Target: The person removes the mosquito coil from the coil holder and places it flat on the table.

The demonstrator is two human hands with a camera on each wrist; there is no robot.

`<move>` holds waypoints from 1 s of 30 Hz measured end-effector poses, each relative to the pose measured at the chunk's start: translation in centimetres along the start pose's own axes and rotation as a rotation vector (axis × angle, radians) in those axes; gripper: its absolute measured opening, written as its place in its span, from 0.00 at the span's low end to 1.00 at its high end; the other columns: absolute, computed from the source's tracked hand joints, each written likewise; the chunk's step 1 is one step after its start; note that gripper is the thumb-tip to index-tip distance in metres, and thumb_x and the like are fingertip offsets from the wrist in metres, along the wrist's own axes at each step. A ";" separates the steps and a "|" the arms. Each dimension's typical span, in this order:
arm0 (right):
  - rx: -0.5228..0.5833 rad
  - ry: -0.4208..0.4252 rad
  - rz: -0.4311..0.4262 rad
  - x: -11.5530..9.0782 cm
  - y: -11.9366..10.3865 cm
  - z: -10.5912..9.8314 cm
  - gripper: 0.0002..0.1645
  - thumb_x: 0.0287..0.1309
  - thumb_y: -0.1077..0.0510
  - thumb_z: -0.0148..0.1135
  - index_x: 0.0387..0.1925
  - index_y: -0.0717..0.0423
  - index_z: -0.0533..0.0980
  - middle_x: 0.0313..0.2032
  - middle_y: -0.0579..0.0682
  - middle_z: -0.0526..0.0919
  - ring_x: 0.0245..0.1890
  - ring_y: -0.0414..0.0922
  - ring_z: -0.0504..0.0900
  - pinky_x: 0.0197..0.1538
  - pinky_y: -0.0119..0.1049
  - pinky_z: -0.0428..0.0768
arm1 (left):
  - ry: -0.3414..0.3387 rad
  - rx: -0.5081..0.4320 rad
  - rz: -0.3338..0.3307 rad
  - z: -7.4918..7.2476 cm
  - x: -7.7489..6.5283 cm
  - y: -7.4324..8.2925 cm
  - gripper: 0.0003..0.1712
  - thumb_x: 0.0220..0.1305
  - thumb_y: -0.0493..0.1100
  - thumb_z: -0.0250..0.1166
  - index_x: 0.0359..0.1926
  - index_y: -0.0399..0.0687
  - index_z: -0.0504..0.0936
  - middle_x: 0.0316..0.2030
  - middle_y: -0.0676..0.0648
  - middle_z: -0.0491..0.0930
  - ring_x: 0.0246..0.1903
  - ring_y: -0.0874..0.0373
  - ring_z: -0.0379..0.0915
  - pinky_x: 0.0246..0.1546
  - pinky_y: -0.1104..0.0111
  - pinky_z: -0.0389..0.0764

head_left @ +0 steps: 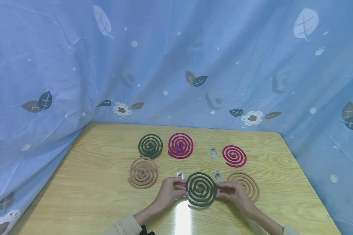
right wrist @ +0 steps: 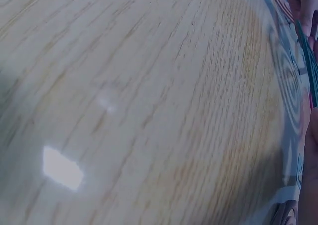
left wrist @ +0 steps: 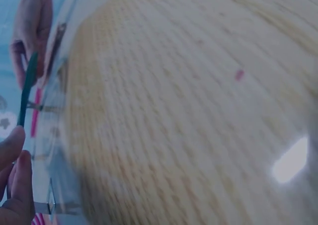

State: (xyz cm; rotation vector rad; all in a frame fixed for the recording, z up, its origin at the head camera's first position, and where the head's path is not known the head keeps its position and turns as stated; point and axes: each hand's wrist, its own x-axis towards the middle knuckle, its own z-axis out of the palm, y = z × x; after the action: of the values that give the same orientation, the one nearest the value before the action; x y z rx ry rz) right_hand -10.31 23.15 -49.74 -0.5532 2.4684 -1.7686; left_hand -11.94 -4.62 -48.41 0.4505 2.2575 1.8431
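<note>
A dark green mosquito coil (head_left: 200, 188) is held up level between the two hands, close over the table's front middle. My left hand (head_left: 170, 190) pinches its left rim between thumb and fingers. On the opposite rim, my right hand (head_left: 234, 195) grips it the same way. Edge-on, the green coil (left wrist: 25, 101) shows as a thin strip in the left wrist view. Just behind the hands lie small metal coil stands, one on the left (head_left: 180, 175) and another on the right (head_left: 218, 177). A tan coil (head_left: 251, 186) lies partly hidden by the right hand.
To the left are another green coil (head_left: 150, 146), a magenta coil (head_left: 180, 146) and a tan coil (head_left: 142, 173), each with metal showing at its middle. A second magenta coil (head_left: 234, 156) lies back right, beside a metal stand (head_left: 213, 152). A blue patterned curtain (head_left: 164, 65) surrounds the wooden table (head_left: 106, 182).
</note>
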 end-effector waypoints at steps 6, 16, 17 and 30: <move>0.002 -0.020 -0.011 0.0 0.0 0.1 0.22 0.47 0.67 0.70 0.46 0.73 0.78 0.42 0.64 0.82 0.43 0.34 0.81 0.49 0.25 0.80 | -0.006 -0.021 0.019 -0.1 0.0 -0.4 0.23 0.44 0.24 0.72 0.45 0.25 0.79 0.37 0.35 0.83 0.34 0.48 0.83 0.36 0.75 0.84; 0.059 -0.054 0.053 0.3 0.1 0.0 0.29 0.43 0.68 0.72 0.48 0.79 0.73 0.36 0.63 0.83 0.36 0.38 0.83 0.39 0.29 0.85 | -0.015 0.013 0.013 -0.2 0.3 -0.9 0.22 0.44 0.25 0.73 0.44 0.25 0.80 0.36 0.35 0.83 0.34 0.49 0.84 0.36 0.76 0.84; 0.057 -0.050 0.065 0.3 0.1 0.0 0.29 0.43 0.68 0.73 0.48 0.78 0.73 0.36 0.63 0.83 0.36 0.38 0.83 0.39 0.29 0.85 | -0.013 0.020 0.016 -0.2 0.4 -0.9 0.22 0.44 0.25 0.73 0.43 0.25 0.80 0.36 0.35 0.84 0.34 0.49 0.83 0.35 0.76 0.84; 0.024 -0.041 0.113 0.8 -0.3 -0.2 0.29 0.44 0.67 0.72 0.49 0.78 0.73 0.39 0.66 0.83 0.36 0.38 0.83 0.44 0.26 0.83 | -0.023 0.043 0.011 0.0 1.0 -1.0 0.21 0.46 0.26 0.71 0.45 0.24 0.79 0.36 0.35 0.84 0.34 0.48 0.84 0.36 0.77 0.84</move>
State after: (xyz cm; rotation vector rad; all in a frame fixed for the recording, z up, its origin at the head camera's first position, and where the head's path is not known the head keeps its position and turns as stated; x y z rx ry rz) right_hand -11.07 22.97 -49.30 -0.4343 2.3974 -1.7245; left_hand -12.96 -4.42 -49.32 0.4899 2.2878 1.7881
